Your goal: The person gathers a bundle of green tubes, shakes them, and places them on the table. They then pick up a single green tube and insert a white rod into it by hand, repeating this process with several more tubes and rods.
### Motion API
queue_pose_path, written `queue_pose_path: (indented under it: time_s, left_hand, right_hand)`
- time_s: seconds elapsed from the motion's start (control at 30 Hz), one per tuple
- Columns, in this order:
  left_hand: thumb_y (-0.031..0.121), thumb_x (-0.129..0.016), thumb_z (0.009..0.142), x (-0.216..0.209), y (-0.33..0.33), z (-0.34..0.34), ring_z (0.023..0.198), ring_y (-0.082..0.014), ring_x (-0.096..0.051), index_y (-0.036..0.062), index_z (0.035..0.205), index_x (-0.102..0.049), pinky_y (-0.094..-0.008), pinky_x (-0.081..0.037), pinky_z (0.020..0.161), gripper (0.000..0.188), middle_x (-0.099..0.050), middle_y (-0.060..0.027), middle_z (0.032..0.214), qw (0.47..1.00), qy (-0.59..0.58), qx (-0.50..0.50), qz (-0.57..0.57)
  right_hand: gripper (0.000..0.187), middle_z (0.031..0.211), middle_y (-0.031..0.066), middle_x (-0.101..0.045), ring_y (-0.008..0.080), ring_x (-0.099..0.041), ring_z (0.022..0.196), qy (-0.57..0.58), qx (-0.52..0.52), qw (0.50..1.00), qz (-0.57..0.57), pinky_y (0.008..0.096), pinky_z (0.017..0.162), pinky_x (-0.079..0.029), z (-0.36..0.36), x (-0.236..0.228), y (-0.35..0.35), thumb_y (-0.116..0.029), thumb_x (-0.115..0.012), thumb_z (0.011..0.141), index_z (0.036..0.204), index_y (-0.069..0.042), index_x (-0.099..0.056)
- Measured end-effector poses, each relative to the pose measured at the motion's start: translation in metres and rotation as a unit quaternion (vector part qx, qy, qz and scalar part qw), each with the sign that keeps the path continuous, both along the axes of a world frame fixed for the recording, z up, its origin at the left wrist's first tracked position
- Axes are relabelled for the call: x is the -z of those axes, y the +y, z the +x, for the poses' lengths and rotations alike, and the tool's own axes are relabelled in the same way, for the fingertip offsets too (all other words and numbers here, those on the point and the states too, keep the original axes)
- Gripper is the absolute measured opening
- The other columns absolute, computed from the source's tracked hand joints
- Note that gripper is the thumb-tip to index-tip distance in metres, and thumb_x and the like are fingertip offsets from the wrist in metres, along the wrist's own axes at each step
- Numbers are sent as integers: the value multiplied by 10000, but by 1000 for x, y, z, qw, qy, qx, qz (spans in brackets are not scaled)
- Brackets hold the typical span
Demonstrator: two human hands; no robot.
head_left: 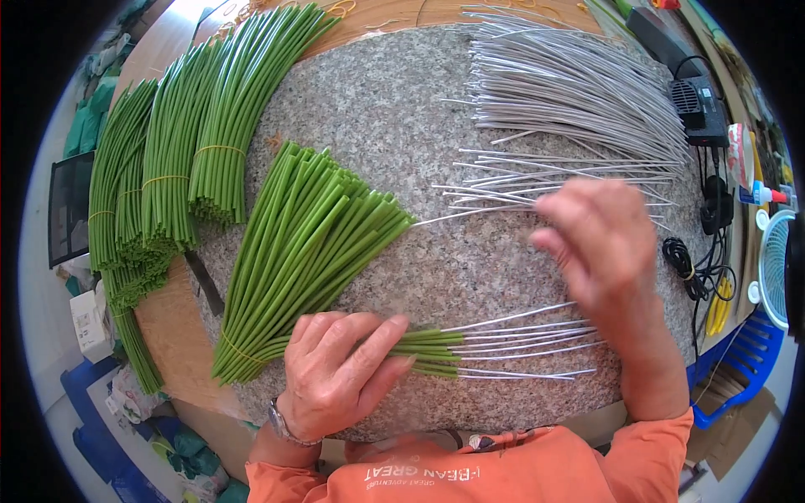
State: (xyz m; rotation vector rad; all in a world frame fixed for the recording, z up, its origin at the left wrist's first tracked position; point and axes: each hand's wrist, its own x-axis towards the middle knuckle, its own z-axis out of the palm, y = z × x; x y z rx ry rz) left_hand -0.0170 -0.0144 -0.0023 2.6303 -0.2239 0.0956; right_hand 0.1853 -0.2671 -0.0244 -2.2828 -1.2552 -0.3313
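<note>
My left hand (340, 369) wraps around several green tube-like stems (432, 344), pressing them near the granite surface. Silvery wires (520, 335) stick out of the right ends of these stems. They belong to a fanned green bundle (302, 243), tied by a yellow band at its lower left. My right hand (599, 251), slightly blurred, pinches a thin silvery wire (478, 215) between thumb and finger. This wire's left tip meets the open end of a green stem at the bundle's right edge. Loose wires (570, 172) lie just beyond my right hand.
A large pile of silvery wires (570, 84) lies at the far right. Banded green bundles (222, 126) stand to the left on the granite slab (369, 92). A black adapter box (700, 109), coiled cable (692, 260), yellow-handled tool (719, 306) and blue basket (742, 369) line the right side.
</note>
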Motion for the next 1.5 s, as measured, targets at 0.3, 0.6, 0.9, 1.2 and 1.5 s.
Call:
queue_pose_path:
  time_s: [0.3,0.6,0.9,1.2,1.5]
  left_hand:
    - [184,-890,818,-1,2,7,1179,-367,-647,1,1308,-757,-465,-544,1014,540,-684,-178,1384,997,-31,-43,49]
    - [240,-878,827,5,0,4,1271,-353,-613,25,1368,-730,-465,-491,1070,600,-634,-166,1507,996,-5,-48,72]
    - [277,-874,821,6,-3,8,1277,-312,-612,51,1334,-747,-435,-479,1024,575,-651,-113,1492,996,1,-44,80]
    - [308,-863,860,4,0,5,1256,-332,-622,20,1320,-751,-454,-475,1062,555,-675,-130,1441,997,11,-41,63]
    - [329,-867,874,6,0,5,1247,-357,-634,-3,1309,-757,-474,-478,1088,558,-688,-154,1430,998,19,-42,53]
  right_hand:
    - [218,975,77,-638,295,-623,908,7,-9,1000,-5,430,827,-485,21,8,-4,-61,-834,845,964,-67,-651]
    - [191,989,98,-720,300,-703,949,-61,6,996,64,388,842,-535,26,4,-4,-34,-820,901,1014,-47,-666]
    - [235,891,95,-654,267,-682,773,3,-103,990,91,372,621,-546,13,6,2,24,-759,782,968,-32,-626]
    - [220,857,104,-649,295,-690,751,77,-121,990,-4,397,634,-557,10,0,-9,33,-752,789,938,-43,-610]
    - [191,858,104,-649,287,-691,750,80,-123,989,-2,396,632,-556,9,4,-4,25,-741,806,928,-43,-611]
